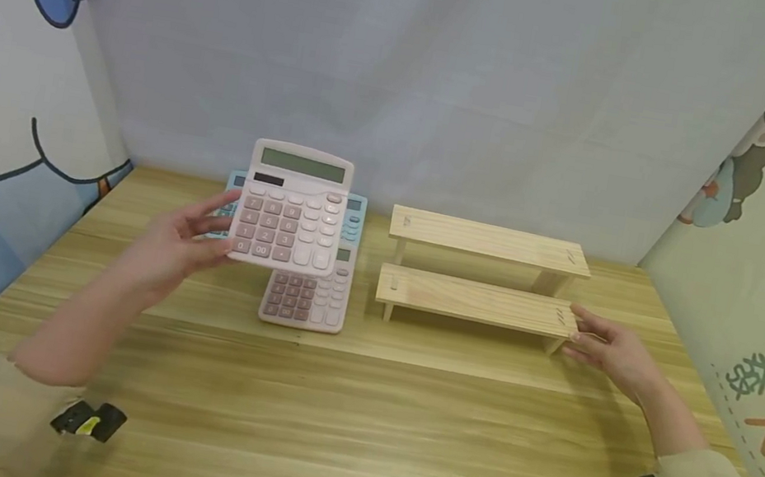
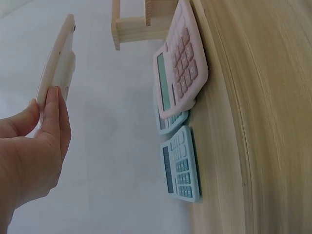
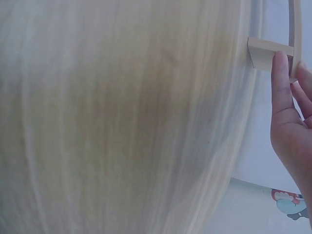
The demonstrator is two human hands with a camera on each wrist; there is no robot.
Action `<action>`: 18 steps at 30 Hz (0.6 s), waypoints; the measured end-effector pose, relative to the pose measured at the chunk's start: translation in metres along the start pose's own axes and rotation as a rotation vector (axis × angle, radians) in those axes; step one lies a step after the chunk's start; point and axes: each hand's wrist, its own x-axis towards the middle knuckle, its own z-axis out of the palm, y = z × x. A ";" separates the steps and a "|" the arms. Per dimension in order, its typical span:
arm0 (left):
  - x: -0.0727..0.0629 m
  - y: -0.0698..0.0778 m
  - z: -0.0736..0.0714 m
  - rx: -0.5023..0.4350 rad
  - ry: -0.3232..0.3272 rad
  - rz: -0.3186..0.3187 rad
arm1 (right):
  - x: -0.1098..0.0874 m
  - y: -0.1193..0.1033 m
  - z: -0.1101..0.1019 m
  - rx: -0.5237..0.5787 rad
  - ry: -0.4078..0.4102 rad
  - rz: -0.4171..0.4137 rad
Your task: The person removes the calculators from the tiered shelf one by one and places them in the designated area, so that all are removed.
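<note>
My left hand (image 1: pixel 162 254) pinches a pink calculator (image 1: pixel 291 207) by its left edge, thumb on one face and fingers on the other. It is raised and tilted up, its screen at the top; the left wrist view shows the calculator (image 2: pixel 56 58) edge-on. Below it lies a second pink calculator (image 1: pixel 305 301), partly covered in the head view. Behind are two blue calculators (image 2: pixel 180 165), mostly hidden from the head camera. At the right, my right hand (image 1: pixel 608 349) grips the right end of the two-step wooden stand (image 1: pixel 478 299), fingers at the lower board and its leg (image 3: pixel 263 53).
The wooden table (image 1: pixel 353 426) carries everything. A pale cloth backdrop (image 1: pixel 408 76) rises behind the stand and calculators. Cartoon-printed panels stand at the left (image 1: pixel 0 44) and right (image 1: pixel 760 273).
</note>
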 end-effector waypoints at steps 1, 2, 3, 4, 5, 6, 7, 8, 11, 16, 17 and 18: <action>0.000 -0.001 -0.002 -0.008 0.000 0.005 | 0.000 0.000 0.000 0.001 0.000 -0.001; 0.000 -0.002 -0.005 -0.015 0.003 0.006 | 0.000 0.000 0.000 0.001 -0.001 -0.003; -0.001 -0.002 -0.007 -0.019 0.005 0.007 | 0.000 0.000 0.000 0.003 0.001 0.000; -0.001 -0.003 -0.010 -0.026 0.007 0.008 | 0.000 0.000 0.000 0.003 0.001 0.001; -0.002 -0.004 -0.012 -0.032 0.007 0.008 | 0.000 0.000 0.000 0.004 0.001 0.003; -0.002 -0.005 -0.015 -0.037 0.005 0.009 | 0.000 0.000 -0.001 0.008 0.000 0.006; -0.003 -0.006 -0.018 -0.039 0.005 0.008 | 0.000 0.000 -0.001 0.009 0.002 0.010; -0.003 -0.007 -0.020 -0.039 0.005 0.006 | 0.000 0.000 -0.001 0.007 0.000 0.011; -0.005 -0.010 -0.028 -0.029 0.006 0.000 | 0.000 0.000 -0.001 0.009 -0.001 0.013; -0.008 -0.018 -0.045 -0.015 0.003 -0.020 | 0.001 0.002 -0.001 0.007 0.006 0.016; -0.008 -0.020 -0.048 -0.012 0.000 -0.024 | 0.001 0.002 -0.001 0.007 0.007 0.018; -0.008 -0.021 -0.051 -0.008 -0.004 -0.030 | 0.001 0.002 -0.001 0.005 0.008 0.018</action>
